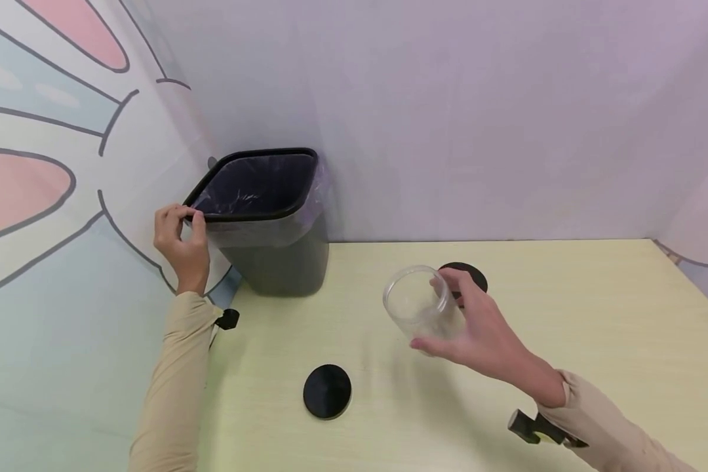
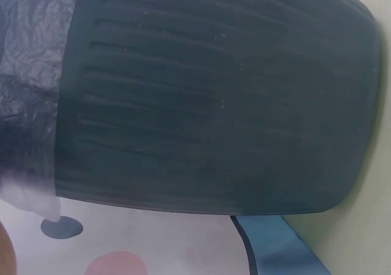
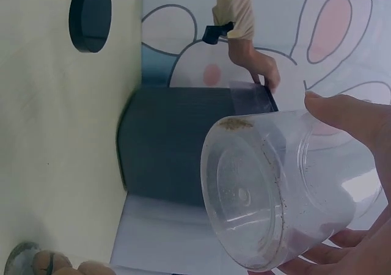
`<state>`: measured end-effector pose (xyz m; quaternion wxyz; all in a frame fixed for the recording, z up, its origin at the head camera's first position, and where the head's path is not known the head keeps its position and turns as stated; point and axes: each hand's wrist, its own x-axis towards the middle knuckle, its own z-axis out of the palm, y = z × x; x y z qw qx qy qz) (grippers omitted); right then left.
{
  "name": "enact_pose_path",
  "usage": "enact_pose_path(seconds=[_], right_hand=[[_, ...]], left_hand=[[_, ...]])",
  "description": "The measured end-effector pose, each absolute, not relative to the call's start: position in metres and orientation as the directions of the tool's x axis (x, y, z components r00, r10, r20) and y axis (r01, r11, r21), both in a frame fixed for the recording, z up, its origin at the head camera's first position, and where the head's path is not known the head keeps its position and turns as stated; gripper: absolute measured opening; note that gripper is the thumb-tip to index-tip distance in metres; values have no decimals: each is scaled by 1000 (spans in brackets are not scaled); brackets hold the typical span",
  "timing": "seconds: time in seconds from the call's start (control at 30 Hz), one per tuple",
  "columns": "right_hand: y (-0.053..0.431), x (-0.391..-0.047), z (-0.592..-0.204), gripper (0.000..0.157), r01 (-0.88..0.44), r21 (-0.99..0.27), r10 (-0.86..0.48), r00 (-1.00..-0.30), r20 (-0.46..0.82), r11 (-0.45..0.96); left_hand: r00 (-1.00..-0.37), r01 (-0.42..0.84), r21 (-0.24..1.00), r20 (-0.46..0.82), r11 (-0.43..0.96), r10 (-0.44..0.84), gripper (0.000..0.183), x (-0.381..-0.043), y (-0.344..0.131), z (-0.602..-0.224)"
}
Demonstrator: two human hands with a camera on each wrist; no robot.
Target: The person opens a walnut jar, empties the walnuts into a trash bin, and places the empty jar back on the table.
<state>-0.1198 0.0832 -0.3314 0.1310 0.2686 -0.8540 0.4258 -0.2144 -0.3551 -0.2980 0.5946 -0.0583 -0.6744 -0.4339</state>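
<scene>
My right hand (image 1: 478, 328) holds a clear plastic jar (image 1: 415, 301) above the table, tilted, fingers on its far side and thumb on its near side. In the right wrist view, brownish residue clings to the base of the jar (image 3: 244, 189). At the left, my left hand (image 1: 183, 239) pinches the black rim of a grey trash bin (image 1: 271, 255), which is lined with a translucent bag (image 1: 254, 183). The left wrist view shows the ribbed side of the bin (image 2: 214, 104).
A black round disc (image 1: 328, 392) lies on the pale table (image 1: 566, 314). Another black disc (image 1: 474, 274) is partly hidden behind my right hand. Brown rounded things (image 3: 52, 264) show at the right wrist view's lower left corner. A cartoon-printed curtain (image 1: 53, 262) hangs at the left.
</scene>
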Motion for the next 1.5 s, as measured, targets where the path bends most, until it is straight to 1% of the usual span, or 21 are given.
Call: enact_pose_path(seconds=[0.37,0.63,0.87,1.17,1.5], right_hand=[[89,-112,-341,93,-582,-657,-355,-813,461,480],[96,-106,-345,94,-572,-692,-374,-818,438,440],[102,-99,-346,94,-561,-693,-377,-825,421,453],[109,-91,-351,90,-566,-675,-391,-822,414,474],[114,-86,-359,92,-554,-696,-399,-827,395,457]], left_hand=[[-275,592,519,850,617,-450,14,-216,-355,-299],[-268,593,516,850,618,-453,17,-215,-354,-297],[-284,590,530,843,609,-458,18,-216,-353,-298],[-279,611,526,843,592,-460,19,-218,-353,-300],[-273,630,520,844,577,-462,20,-219,-353,-300]])
